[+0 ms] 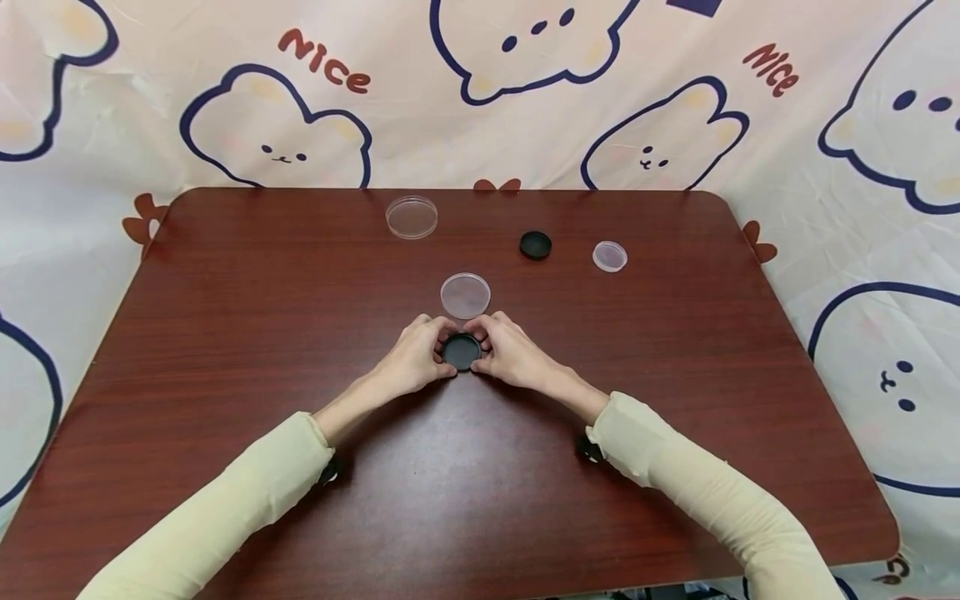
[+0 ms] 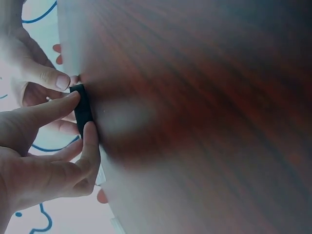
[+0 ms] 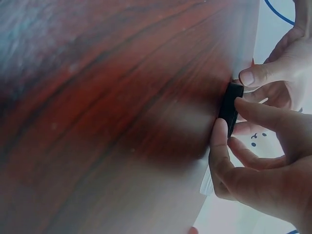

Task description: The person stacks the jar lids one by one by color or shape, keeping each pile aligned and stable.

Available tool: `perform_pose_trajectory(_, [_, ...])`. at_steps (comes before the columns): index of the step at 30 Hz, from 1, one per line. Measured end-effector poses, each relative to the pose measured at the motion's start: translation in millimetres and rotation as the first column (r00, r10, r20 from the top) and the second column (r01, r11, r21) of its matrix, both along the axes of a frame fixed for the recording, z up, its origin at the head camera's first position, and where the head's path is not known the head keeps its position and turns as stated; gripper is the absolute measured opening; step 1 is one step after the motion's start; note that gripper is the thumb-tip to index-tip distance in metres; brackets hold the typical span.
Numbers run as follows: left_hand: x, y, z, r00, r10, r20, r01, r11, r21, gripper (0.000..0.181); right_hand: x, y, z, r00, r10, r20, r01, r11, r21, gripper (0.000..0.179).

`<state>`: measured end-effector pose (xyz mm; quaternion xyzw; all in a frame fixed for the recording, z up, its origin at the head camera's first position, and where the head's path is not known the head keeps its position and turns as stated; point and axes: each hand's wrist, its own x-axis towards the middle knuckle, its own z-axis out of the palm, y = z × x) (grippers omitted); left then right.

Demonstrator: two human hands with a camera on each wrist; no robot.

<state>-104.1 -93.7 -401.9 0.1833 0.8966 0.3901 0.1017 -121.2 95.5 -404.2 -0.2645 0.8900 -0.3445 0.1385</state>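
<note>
A shallow round black dish (image 1: 461, 352) is between both hands near the middle of the table, its flat inside facing up. My left hand (image 1: 418, 353) grips its rim from the left, thumb toward me and fingers on the far side. From the right, my right hand (image 1: 516, 350) holds the rim in a mirrored way. In the left wrist view the dish (image 2: 83, 109) appears edge-on, low over the tabletop, fingertips along its side. The right wrist view also shows the dish (image 3: 231, 108) between fingertips. Just beyond the hands lies a clear round dish (image 1: 465, 296).
Farther back on the brown table (image 1: 262, 333) are a larger clear dish (image 1: 412, 217) at left, a second black dish (image 1: 536, 245), and a small whitish clear dish (image 1: 610, 257) at right. A patterned cloth (image 1: 420, 142) hangs behind the table.
</note>
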Motion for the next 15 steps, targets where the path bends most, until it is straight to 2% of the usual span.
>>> perform_pose_trajectory(8, [-3.3,-2.1,0.1,1.0,0.002,0.023,-0.002,1.0,-0.005,0.055,-2.7,4.6,0.1,1.0,-0.012,0.018,0.012,1.0,-0.023,0.048])
perform_pose_trajectory(15, [-3.2,-0.6,-0.2,1.0,-0.012,-0.003,0.012,0.999,-0.042,0.052,-3.8,6.2,-1.7,1.0,-0.004,0.016,0.004,0.999,-0.037,0.046])
